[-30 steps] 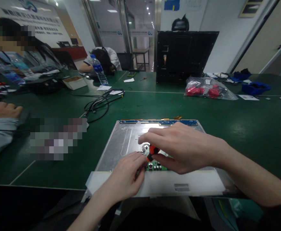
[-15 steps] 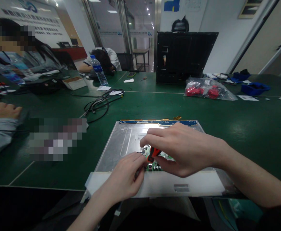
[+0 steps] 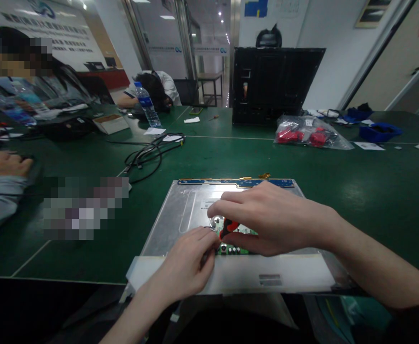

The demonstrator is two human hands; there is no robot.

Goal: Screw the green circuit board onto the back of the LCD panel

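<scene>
A display panel (image 3: 166, 215) lies back side up on the table in front of me, with a blue circuit strip (image 3: 223, 183) along its far edge. On its metal back sits a green circuit board (image 3: 243, 249), partly covered by my hands. My right hand (image 3: 266, 217) grips the red-and-black handle of a screwdriver (image 3: 228, 228) over the board; the tip is hidden. Beside it, at the board's left edge, my left hand (image 3: 191, 258) has its fingers pressed together near the screwdriver's lower end. What they pinch, if anything, is hidden.
Black cables (image 3: 152, 152) lie beyond the panel to the left. Farther back are a water bottle (image 3: 146, 104), a large black panel (image 3: 277, 83), a plastic bag with red items (image 3: 309, 133) and a blue tray (image 3: 380, 132). A co-worker's hand (image 3: 5, 165) rests at left.
My right thumb and fingers have shifted slightly around the screwdriver handle, the thumb now straighter and higher. My left hand stays almost still.
</scene>
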